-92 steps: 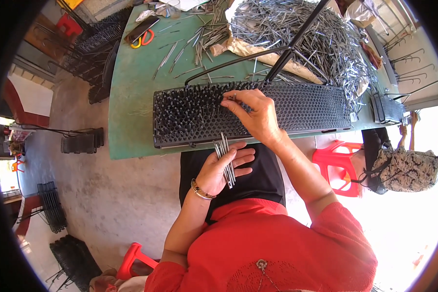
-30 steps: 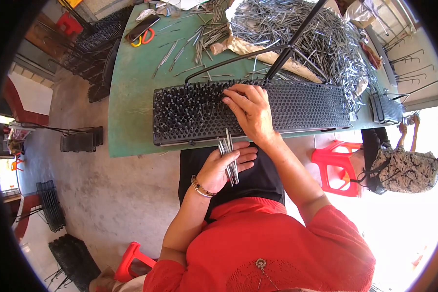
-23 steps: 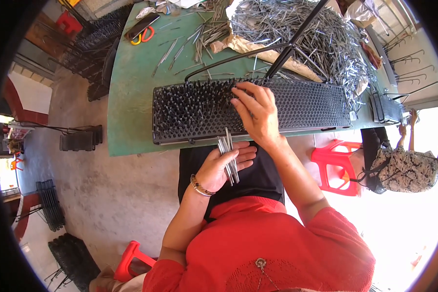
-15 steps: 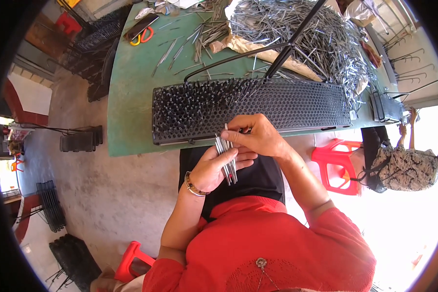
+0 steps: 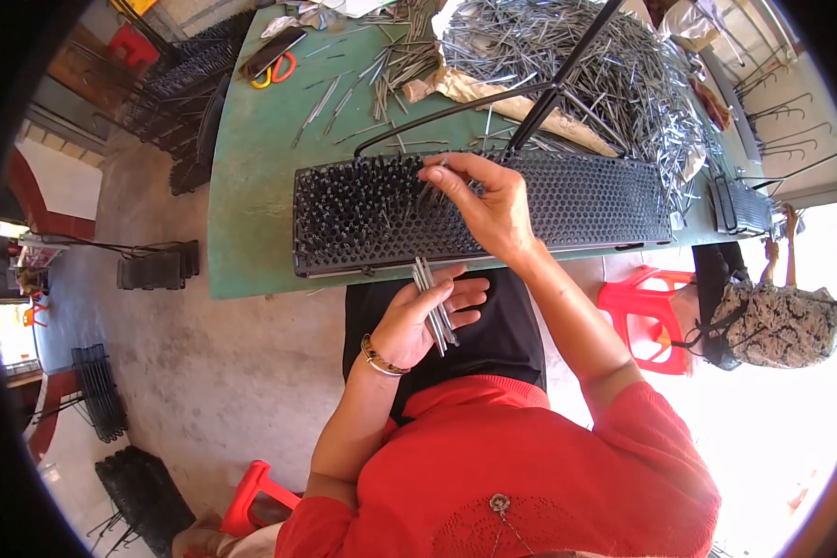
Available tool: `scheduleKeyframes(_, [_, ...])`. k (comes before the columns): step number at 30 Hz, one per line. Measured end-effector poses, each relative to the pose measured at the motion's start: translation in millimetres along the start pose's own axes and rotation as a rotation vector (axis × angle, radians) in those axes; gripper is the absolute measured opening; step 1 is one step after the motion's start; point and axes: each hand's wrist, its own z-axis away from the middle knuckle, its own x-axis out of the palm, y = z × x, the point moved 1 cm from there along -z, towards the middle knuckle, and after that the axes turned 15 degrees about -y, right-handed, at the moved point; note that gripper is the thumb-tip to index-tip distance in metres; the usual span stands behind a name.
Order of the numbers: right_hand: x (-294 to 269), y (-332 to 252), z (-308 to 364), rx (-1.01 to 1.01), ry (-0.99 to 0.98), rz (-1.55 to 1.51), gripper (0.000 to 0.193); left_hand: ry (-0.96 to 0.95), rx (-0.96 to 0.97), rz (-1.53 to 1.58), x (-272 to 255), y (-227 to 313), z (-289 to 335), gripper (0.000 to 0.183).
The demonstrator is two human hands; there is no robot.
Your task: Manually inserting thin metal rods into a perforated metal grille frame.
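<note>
A bundle of thin metal rods [image 5: 422,273] lies across my left hand [image 5: 407,333], held under the thumb with the other fingers loosely spread. My right hand [image 5: 495,206] is over the black perforated rack [image 5: 604,200], thumb and forefinger pinched together. A small rod tip shows at the pinch; the rest of that rod is hard to make out against the dark rack. Many rods stand upright in the holes of the rack's left part, while the holes further right show bare. The rack lies along the near edge of the green table [image 5: 251,195].
A large heap of metal rods [image 5: 614,102] on brown paper covers the back right. A black bar frame [image 5: 535,116] rises behind the rack. Loose rods, scissors [image 5: 274,71] and a phone [image 5: 274,46] lie further left. Another person [image 5: 777,321] sits at right beside a red stool [image 5: 646,321].
My right hand has moved forward from the bundle in my left hand to over the rack. My left hand stays in place, its fingers slightly more spread.
</note>
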Motion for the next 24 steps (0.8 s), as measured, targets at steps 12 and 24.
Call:
scheduleKeyframes(12, [10.6, 14.7, -2.3, -0.075, 0.012, 0.15, 0.019, 0.016, -0.024, 0.041, -11.3, -11.3, 9.1, 0.04])
scheduleKeyframes(24, [16.8, 15.9, 6.2, -0.431, 0.014, 0.582, 0.021, -0.01, -0.022, 0.045, -4.7, -7.8, 6.9, 0.039])
